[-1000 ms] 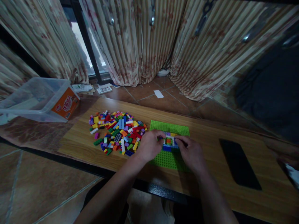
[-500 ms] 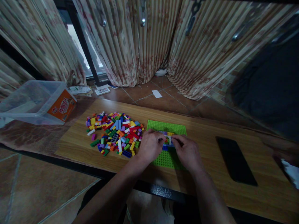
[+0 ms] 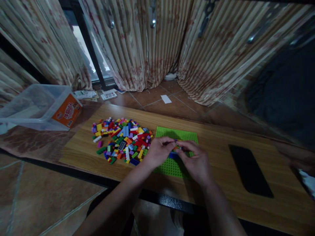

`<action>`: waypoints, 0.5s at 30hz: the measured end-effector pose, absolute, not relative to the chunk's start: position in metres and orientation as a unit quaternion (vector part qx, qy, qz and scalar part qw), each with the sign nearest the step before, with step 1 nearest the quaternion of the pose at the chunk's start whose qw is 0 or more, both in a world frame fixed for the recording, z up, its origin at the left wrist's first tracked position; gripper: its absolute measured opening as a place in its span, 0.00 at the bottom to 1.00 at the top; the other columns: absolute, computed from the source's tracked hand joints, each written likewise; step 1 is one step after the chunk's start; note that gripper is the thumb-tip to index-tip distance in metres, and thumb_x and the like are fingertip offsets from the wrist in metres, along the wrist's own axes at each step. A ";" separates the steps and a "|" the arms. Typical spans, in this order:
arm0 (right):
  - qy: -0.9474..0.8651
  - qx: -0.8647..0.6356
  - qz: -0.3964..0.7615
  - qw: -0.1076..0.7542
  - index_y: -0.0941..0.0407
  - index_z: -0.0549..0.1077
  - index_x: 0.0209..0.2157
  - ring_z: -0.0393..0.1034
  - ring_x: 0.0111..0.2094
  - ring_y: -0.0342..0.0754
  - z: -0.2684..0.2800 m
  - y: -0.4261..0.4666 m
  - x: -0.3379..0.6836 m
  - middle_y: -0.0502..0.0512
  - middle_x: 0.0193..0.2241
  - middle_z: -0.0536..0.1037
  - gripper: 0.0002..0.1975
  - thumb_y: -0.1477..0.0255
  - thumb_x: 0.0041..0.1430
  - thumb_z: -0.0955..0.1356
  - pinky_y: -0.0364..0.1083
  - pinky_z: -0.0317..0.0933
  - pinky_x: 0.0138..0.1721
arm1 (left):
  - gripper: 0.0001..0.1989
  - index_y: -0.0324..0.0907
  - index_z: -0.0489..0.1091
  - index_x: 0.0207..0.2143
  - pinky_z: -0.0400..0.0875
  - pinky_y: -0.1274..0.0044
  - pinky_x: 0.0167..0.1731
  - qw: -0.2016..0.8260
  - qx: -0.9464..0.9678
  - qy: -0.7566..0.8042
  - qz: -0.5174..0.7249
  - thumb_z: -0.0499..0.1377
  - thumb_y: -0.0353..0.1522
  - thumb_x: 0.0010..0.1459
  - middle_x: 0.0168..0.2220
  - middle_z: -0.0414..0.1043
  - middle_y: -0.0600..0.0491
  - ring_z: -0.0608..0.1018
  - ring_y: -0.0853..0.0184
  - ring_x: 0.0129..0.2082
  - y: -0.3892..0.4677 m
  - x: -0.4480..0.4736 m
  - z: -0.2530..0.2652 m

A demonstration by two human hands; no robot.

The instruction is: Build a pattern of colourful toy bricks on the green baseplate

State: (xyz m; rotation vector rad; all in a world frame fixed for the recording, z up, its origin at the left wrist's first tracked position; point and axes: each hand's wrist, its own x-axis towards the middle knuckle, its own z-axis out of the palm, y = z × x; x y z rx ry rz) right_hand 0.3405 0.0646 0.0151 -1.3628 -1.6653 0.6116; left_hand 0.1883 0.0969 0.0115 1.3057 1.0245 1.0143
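A light green studded baseplate [image 3: 172,168] lies on the wooden board, with a small build of toy bricks [image 3: 174,155] on it. Blue shows at the build's near side, with bits of orange and yellow above. My left hand [image 3: 159,151] reaches in from the left, thumb and fingers closed on the build's upper bricks. From the other side my right hand [image 3: 197,160] pinches the same bricks, its fingertips almost meeting the left ones. Between them the fingers cover most of the build, so single bricks there are hard to make out.
A pile of loose, many-coloured toy bricks [image 3: 123,141] spreads left of the baseplate. Farther left stands a clear plastic tub [image 3: 44,108] with an orange label. A black flat slab [image 3: 251,170] lies on the wooden board [image 3: 216,147] to the right. Striped curtains [image 3: 162,42] hang behind.
My fingertips have drawn closer together over the build, and the right hand's fingers now reach farther across it. A white brick seen between the hands before is now covered.
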 end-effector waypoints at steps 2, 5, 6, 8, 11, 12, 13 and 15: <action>-0.680 -0.538 0.240 0.436 0.51 0.77 0.40 0.72 0.37 0.46 0.017 0.064 0.338 0.52 0.38 0.78 0.09 0.69 0.58 0.68 0.48 0.67 0.40 | 0.08 0.38 0.76 0.30 0.66 0.80 0.31 0.584 0.538 0.431 0.429 0.58 0.33 0.55 0.28 0.74 0.54 0.72 0.71 0.29 0.096 0.188 0.013; -0.689 -0.533 0.233 0.433 0.50 0.77 0.41 0.72 0.38 0.47 0.019 0.063 0.337 0.52 0.38 0.78 0.09 0.69 0.59 0.68 0.47 0.67 0.40 | 0.10 0.38 0.75 0.26 0.62 0.80 0.27 0.602 0.524 0.436 0.416 0.58 0.34 0.55 0.22 0.69 0.57 0.68 0.73 0.24 0.094 0.189 0.016; -0.690 -0.531 0.234 0.433 0.50 0.77 0.41 0.72 0.39 0.46 0.019 0.063 0.336 0.52 0.38 0.78 0.09 0.69 0.59 0.68 0.47 0.67 0.40 | 0.10 0.38 0.74 0.26 0.61 0.80 0.26 0.604 0.522 0.438 0.413 0.58 0.35 0.54 0.21 0.67 0.57 0.66 0.74 0.23 0.094 0.189 0.018; -0.692 -0.526 0.237 0.434 0.50 0.76 0.42 0.72 0.39 0.47 0.018 0.063 0.336 0.52 0.39 0.77 0.09 0.69 0.59 0.68 0.48 0.67 0.41 | 0.10 0.38 0.74 0.25 0.59 0.80 0.25 0.608 0.521 0.438 0.409 0.58 0.35 0.54 0.20 0.66 0.58 0.65 0.74 0.22 0.094 0.188 0.019; -0.690 -0.525 0.243 0.435 0.50 0.76 0.42 0.72 0.39 0.47 0.016 0.063 0.336 0.52 0.38 0.78 0.09 0.67 0.59 0.68 0.48 0.66 0.42 | 0.10 0.38 0.73 0.24 0.59 0.80 0.25 0.613 0.522 0.435 0.403 0.58 0.34 0.54 0.19 0.65 0.59 0.64 0.74 0.22 0.094 0.188 0.021; -0.688 -0.527 0.245 0.435 0.50 0.77 0.41 0.72 0.39 0.47 0.016 0.064 0.336 0.51 0.38 0.78 0.09 0.67 0.59 0.68 0.48 0.66 0.42 | 0.11 0.39 0.73 0.24 0.59 0.80 0.25 0.614 0.523 0.434 0.402 0.58 0.35 0.54 0.19 0.64 0.59 0.64 0.74 0.21 0.094 0.187 0.021; -0.686 -0.529 0.246 0.434 0.50 0.77 0.41 0.72 0.38 0.47 0.015 0.064 0.336 0.51 0.37 0.78 0.09 0.66 0.59 0.68 0.48 0.66 0.41 | 0.11 0.38 0.72 0.23 0.59 0.80 0.25 0.614 0.524 0.433 0.401 0.58 0.35 0.54 0.19 0.63 0.59 0.63 0.74 0.21 0.094 0.187 0.021; -0.687 -0.530 0.251 0.430 0.50 0.77 0.40 0.72 0.38 0.47 0.015 0.065 0.337 0.51 0.36 0.78 0.08 0.65 0.59 0.69 0.48 0.65 0.41 | 0.12 0.38 0.71 0.22 0.58 0.80 0.25 0.612 0.527 0.430 0.404 0.58 0.35 0.54 0.18 0.62 0.60 0.63 0.75 0.21 0.093 0.187 0.021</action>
